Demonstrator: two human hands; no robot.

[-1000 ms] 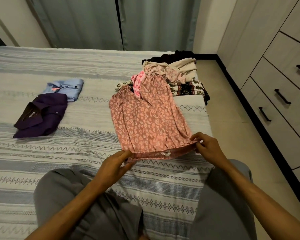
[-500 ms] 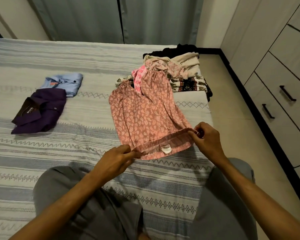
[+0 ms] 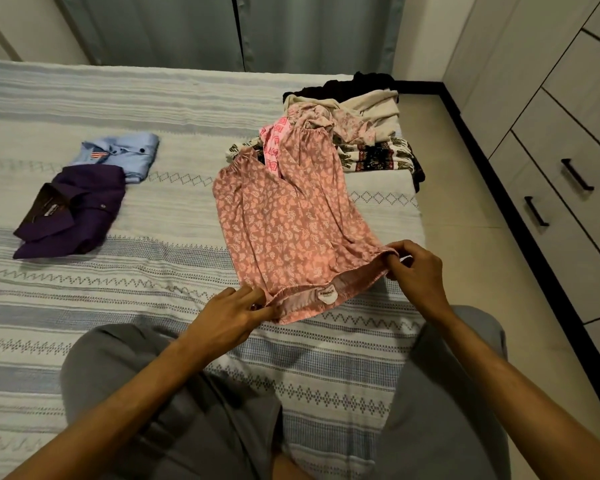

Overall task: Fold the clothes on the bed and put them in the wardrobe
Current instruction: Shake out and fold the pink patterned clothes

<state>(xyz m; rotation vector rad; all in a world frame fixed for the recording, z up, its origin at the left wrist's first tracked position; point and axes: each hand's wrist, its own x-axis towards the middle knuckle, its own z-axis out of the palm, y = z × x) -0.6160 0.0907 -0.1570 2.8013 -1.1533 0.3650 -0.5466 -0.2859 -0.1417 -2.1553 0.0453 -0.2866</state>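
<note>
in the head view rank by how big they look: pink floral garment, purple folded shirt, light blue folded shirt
1. Pink floral garment, spread out, largest.
2. Purple folded shirt.
3. Light blue folded shirt, smallest, though it lies farther away and partly under the purple one, so unsure.

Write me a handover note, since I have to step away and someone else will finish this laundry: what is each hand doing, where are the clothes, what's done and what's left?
Left hand pinches the near-left waistband corner of the pink floral garment; right hand pinches the right corner.
The garment lies spread on the bed, its far end on the unfolded clothes pile.
Done: purple shirt and light blue shirt lie folded at left.
Left: fold the pink garment and the pile, then move everything to the wardrobe.
</note>
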